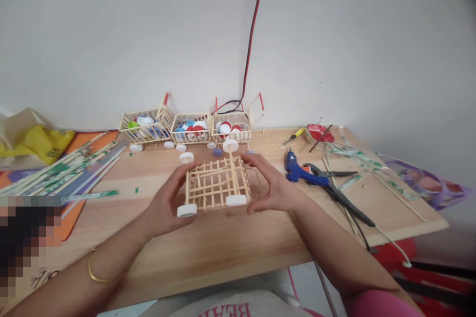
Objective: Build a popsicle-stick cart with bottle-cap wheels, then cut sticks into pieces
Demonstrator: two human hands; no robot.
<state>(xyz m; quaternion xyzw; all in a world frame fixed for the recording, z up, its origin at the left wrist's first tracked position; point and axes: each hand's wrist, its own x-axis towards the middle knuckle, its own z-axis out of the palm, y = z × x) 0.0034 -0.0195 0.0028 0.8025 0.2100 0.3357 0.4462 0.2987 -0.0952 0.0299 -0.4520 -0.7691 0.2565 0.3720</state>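
Observation:
A miniature shopping cart made of thin wooden sticks (211,184) is raised just over the table, its underside and white bottle-cap wheels turned toward me. My left hand (167,200) grips its left side, fingers behind and thumb near the lower left wheel (187,210). At the other side, my right hand (273,185) curves around the right edge, with index finger at the upper corner and thumb near the lower right wheel (236,200). Part of the cart's handle frame shows between the right thumb and fingers.
Three similar stick carts, left (145,126), middle (189,129) and right (232,129), stand by the wall holding bottle caps. A blue glue gun (293,168), black-handled pliers-like tool (345,200), yellow cutter (297,133) and red bowl (320,132) lie right. Stick bundles (70,168) lie left.

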